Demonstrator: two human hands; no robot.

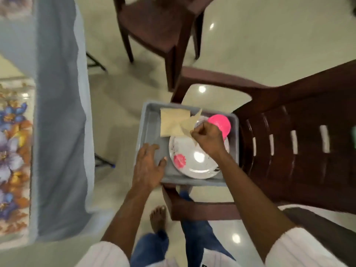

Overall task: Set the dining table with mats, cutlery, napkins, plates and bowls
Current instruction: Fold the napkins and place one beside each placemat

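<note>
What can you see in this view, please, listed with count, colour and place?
tray: one, grey, on the near chair
napkins: several, cream, in the tray's far-left part, overlapping the plate
plate: at least one, white with a pink flower, in the tray's near part
bowl: one, pink, in the tray's far-right corner
far chair: one, dark brown like the near chair, beyond the tray
tablecloth: one, light blue, hanging at the left
floral cover: one, blue, purple and orange, on the table top, far left
floor: cream, glossy
left hand: rests flat on the tray's left rim
right hand: pinches a napkin corner above the plate
bare foot: one, on the floor
</note>
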